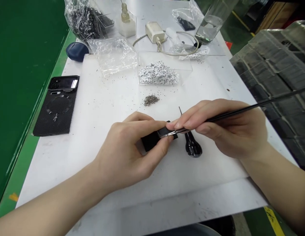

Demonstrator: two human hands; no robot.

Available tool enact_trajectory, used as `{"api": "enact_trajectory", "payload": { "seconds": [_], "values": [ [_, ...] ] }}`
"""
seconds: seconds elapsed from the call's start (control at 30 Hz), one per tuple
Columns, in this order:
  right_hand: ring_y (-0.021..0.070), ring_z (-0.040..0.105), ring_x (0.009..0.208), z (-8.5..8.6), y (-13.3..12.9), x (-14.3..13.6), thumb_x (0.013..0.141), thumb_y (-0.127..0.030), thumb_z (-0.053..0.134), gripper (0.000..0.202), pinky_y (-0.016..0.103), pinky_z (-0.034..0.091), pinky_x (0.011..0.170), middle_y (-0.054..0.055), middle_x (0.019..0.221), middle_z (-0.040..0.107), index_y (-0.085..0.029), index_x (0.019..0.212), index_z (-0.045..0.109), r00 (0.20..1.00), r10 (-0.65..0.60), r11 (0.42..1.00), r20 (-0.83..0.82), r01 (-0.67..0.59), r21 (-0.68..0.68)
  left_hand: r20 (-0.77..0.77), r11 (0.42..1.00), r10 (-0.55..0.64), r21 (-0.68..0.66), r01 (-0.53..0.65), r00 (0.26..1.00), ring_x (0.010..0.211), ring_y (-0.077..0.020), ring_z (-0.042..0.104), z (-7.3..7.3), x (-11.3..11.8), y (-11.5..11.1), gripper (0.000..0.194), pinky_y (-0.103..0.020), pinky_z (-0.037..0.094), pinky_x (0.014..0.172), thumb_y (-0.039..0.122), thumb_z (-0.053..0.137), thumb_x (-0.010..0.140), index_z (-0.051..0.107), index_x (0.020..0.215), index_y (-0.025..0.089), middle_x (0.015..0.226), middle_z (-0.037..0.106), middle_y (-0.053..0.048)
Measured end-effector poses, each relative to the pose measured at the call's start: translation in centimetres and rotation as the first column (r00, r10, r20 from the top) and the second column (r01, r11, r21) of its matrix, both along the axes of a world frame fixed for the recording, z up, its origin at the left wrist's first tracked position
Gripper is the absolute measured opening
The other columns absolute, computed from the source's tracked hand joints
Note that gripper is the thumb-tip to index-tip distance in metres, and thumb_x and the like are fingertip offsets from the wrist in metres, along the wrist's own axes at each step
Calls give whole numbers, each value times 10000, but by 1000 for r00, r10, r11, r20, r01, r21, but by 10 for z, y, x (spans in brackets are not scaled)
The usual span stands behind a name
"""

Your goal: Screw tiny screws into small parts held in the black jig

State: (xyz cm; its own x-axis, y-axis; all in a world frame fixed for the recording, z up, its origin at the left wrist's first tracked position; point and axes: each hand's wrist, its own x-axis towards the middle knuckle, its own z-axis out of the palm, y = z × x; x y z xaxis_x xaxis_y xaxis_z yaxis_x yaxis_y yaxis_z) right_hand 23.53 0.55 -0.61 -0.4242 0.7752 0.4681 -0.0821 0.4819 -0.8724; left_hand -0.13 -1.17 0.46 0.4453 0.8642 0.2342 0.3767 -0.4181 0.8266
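Between the thumb and fingers of my left hand is a small dark piece, pinched against a black block that rests on the white mat. My right hand grips a thin paintbrush with a long black handle and a silver ferrule. The brush's fine tip touches or hovers right over the dark piece; which of these, I cannot tell. Beside the block, under the right fingers, lies a small screwdriver with a bulb-shaped black handle and a thin shaft pointing away from me. A pile of tiny metal screws sits beyond my hands.
Behind the screws stands a clear tray of small white pieces. A black phone lies left, near a blue case. Farther back are a plastic bag of dark parts, a dropper bottle, a white charger and a liquid container.
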Motion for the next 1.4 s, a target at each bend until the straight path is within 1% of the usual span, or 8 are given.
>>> {"api": "enact_trajectory", "payload": {
  "seconds": [0.07, 0.23, 0.53, 0.9, 1.17, 1.3, 1.37, 1.4],
  "values": [
    [242, 813, 1005, 0, 1, 0, 962, -83, 710, 244, 396, 693, 909, 63, 1042, 833, -222, 1135, 811, 1000, 20, 1000, 2, -20, 1, 1, 1000, -4, -8, 4, 1000, 926, -149, 742, -1, 0, 0, 202, -250, 609, 782, 199, 736, 922, 829, 1097, 158, 958, 818, -19],
    [248, 806, 1047, -1, 0, 2, 958, -55, 701, 240, 410, 689, 952, 87, 1069, 822, -170, 1143, 802, 997, 72, 997, -8, -72, 14, 13, 1000, 0, -27, 1, 1000, 926, -143, 750, 0, 0, 2, 208, -240, 606, 797, 198, 740, 925, 830, 1105, 145, 999, 832, -26],
    [219, 801, 1053, 0, 1, 3, 961, -95, 720, 251, 383, 683, 963, 50, 1079, 829, -241, 1146, 805, 998, 51, 999, 48, -51, -2, 24, 999, -35, -18, 36, 999, 932, -138, 737, 0, -1, 1, 147, -234, 607, 818, 193, 736, 948, 822, 1066, 174, 987, 831, 0],
    [236, 808, 1039, -1, 0, 2, 966, -80, 713, 231, 409, 690, 951, 58, 1053, 829, -211, 1130, 807, 998, 56, 998, -7, -57, -40, 11, 999, -43, 8, 43, 999, 940, -133, 731, 0, -2, 2, 132, -237, 601, 810, 196, 723, 960, 810, 1060, 202, 974, 826, 23],
    [230, 805, 1042, 3, 1, 3, 970, -92, 710, 231, 403, 683, 962, 49, 1054, 830, -228, 1130, 807, 998, 45, 999, 44, -44, -28, -2, 999, -50, 8, 50, 999, 938, -127, 734, 0, -1, 2, 152, -213, 592, 807, 212, 732, 956, 821, 1073, 175, 974, 827, 8],
    [235, 803, 1050, 5, -1, 4, 962, -93, 719, 213, 407, 675, 976, 56, 1055, 830, -217, 1109, 811, 997, 33, 999, 76, -31, -26, -11, 999, -53, 2, 53, 999, 940, -132, 742, -2, -2, 3, 150, -223, 595, 809, 209, 725, 963, 820, 1079, 195, 1018, 835, 10],
    [233, 807, 1017, 5, -1, 3, 972, -132, 723, 183, 399, 684, 932, 50, 1028, 831, -229, 1096, 814, 998, 15, 999, 64, -12, -47, -14, 999, -53, 5, 53, 999, 928, -138, 747, -2, -2, 4, 142, -236, 601, 812, 214, 722, 967, 820, 1069, 200, 1022, 840, 7],
    [230, 811, 975, 5, 0, 2, 977, -166, 727, 161, 388, 692, 876, 45, 1001, 830, -241, 1087, 818, 999, -10, 998, 45, 13, -62, -16, 999, -49, 7, 49, 999, 925, -144, 751, -2, -2, 4, 139, -244, 606, 814, 215, 724, 965, 821, 1064, 199, 1029, 842, 2]
  ]
}}
